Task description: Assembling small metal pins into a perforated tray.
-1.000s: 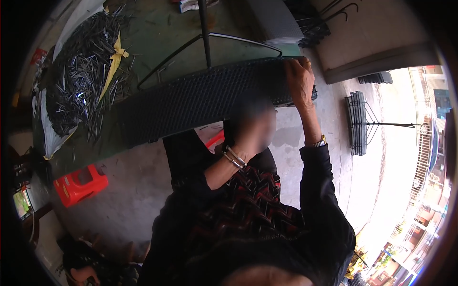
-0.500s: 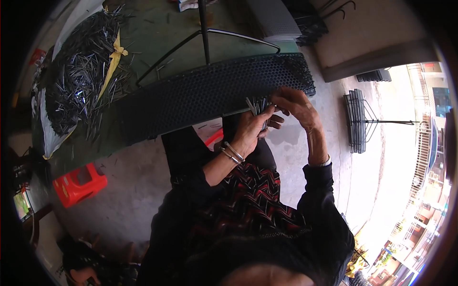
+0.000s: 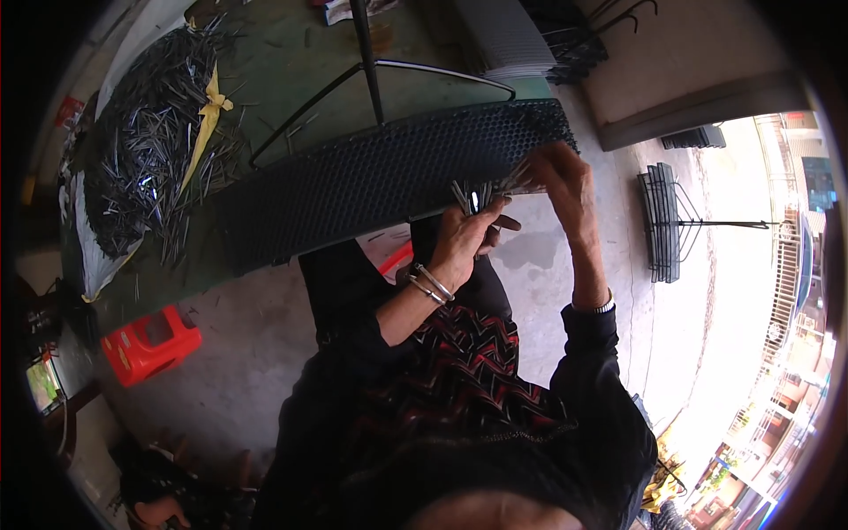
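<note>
A bunch of thin dark metal strips (image 3: 473,200) stands up out of my left hand (image 3: 464,240), whose fingers are wrapped round it at the near edge of a long black perforated panel (image 3: 353,163). Beside it, over the panel's right end, my right hand (image 3: 564,181) is bent down with its fingertips pinched together. Slim pale streaks, apparently a few more strips, show at those fingertips, smeared by motion. From the panel's far side rises a black rod frame (image 3: 369,79) with two slanting braces.
On the green table (image 3: 283,62), a heap of metal strips (image 3: 150,159) spills from a white sack with a yellow tie (image 3: 214,106). A stack of grey panels (image 3: 508,40) lies at the far right. A red plastic stool (image 3: 150,344) and a black rack (image 3: 662,223) stand on the floor.
My right hand has moved slightly up and to the right, away from the bunch in my left hand. The left hand has hardly moved. The rod frame has shifted a little leftward.
</note>
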The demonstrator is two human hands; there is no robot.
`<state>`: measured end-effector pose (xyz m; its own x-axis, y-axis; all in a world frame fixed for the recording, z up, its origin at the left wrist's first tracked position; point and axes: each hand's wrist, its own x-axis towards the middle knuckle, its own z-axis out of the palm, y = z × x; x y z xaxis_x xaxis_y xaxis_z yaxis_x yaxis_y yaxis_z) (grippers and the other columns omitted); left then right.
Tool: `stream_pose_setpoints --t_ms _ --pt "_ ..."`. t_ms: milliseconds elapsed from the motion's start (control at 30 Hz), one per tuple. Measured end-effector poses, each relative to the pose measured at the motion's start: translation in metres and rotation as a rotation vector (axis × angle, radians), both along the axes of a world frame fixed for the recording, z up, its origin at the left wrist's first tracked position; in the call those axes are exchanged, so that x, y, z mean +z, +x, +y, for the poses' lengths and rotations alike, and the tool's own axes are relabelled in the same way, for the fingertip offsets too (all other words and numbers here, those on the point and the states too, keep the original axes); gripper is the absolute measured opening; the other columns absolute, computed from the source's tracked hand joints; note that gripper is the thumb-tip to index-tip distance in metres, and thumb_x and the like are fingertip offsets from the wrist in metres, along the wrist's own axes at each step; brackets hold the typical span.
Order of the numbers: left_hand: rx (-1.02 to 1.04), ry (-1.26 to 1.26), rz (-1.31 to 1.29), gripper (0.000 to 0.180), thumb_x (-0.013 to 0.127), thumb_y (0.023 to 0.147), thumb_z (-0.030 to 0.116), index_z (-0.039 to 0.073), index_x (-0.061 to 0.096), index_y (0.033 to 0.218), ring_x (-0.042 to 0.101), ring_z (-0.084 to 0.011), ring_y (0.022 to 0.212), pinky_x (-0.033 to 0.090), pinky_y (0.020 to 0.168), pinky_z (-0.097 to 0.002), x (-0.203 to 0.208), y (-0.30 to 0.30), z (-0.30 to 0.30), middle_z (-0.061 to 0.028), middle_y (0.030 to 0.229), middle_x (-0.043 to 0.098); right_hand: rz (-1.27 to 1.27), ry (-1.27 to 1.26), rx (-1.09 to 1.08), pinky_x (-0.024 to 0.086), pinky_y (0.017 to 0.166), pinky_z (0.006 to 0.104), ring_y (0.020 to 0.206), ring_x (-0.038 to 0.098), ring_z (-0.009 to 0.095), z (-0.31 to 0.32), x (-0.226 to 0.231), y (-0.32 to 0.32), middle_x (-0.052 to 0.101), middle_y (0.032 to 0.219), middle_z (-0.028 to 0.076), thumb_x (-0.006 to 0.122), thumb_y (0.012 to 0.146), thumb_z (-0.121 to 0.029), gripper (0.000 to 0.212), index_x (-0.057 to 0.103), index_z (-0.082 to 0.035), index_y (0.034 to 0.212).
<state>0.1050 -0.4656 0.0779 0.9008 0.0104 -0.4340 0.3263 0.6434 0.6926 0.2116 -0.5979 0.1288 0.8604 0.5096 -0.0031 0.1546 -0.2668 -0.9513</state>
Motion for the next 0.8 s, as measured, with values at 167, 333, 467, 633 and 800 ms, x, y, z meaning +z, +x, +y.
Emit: stream_pose_setpoints --t_ms 167,333,467,633,800 --pt "0.03 -0.114 0.011 0.017 0.061 0.093 0.02 0.003 0.061 0.098 0.053 -0.0075 0.054 0.036 0.044 -0.0211 -0.011 0.002 -0.006 -0.0115 0.079 0.07 -0.441 -0.088 -0.432 0.051 0.066 0.0269 0.073 0.066 0.014 0.01 -0.004 0.02 0.068 0.079 0.01 0.056 0.092 -0.008 0.011 0.061 0.001 0.096" --pt "0.069 -0.207 0.058 0.016 0.056 0.094 0.016 0.002 0.06 0.1 0.065 -0.0177 0.072 0.048 0.056 -0.0284 -0.013 0.001 -0.01 -0.0147 0.087 0.069 -0.602 -0.106 -0.518 0.051 0.065 0.0282 0.071 0.068 0.016 0.014 -0.023 0.042 0.069 0.079 0.011 0.058 0.091 -0.011 0.011 0.062 -0.002 0.097" --pt "0.062 -0.249 0.034 0.016 0.055 0.094 0.014 0.001 0.058 0.102 0.069 -0.025 0.082 0.056 0.067 -0.0348 -0.015 0.0 -0.008 -0.016 0.091 0.068 -0.699 -0.225 -0.5 0.051 0.064 0.0293 0.069 0.068 0.016 0.013 -0.03 0.052 0.069 0.077 0.01 0.057 0.092 -0.012 0.012 0.063 -0.002 0.096" --pt "0.073 -0.288 0.057 0.017 0.054 0.094 0.013 0.0 0.059 0.104 0.069 -0.0254 0.081 0.058 0.069 -0.0368 -0.014 0.0 -0.008 -0.016 0.09 0.068 -0.703 -0.247 -0.496 0.051 0.065 0.03 0.07 0.068 0.016 0.013 -0.029 0.048 0.069 0.078 0.011 0.055 0.093 -0.011 0.012 0.063 -0.003 0.096" --pt "0.029 -0.246 0.044 0.022 0.055 0.095 0.016 0.001 0.058 0.111 0.067 -0.0223 0.087 0.056 0.074 -0.0343 -0.017 -0.003 -0.006 -0.0146 0.097 0.067 -0.797 -0.352 -0.393 0.049 0.068 0.0419 0.078 0.063 0.034 0.011 -0.035 0.052 0.063 0.086 0.016 0.058 0.087 -0.01 0.01 0.061 -0.006 0.095"
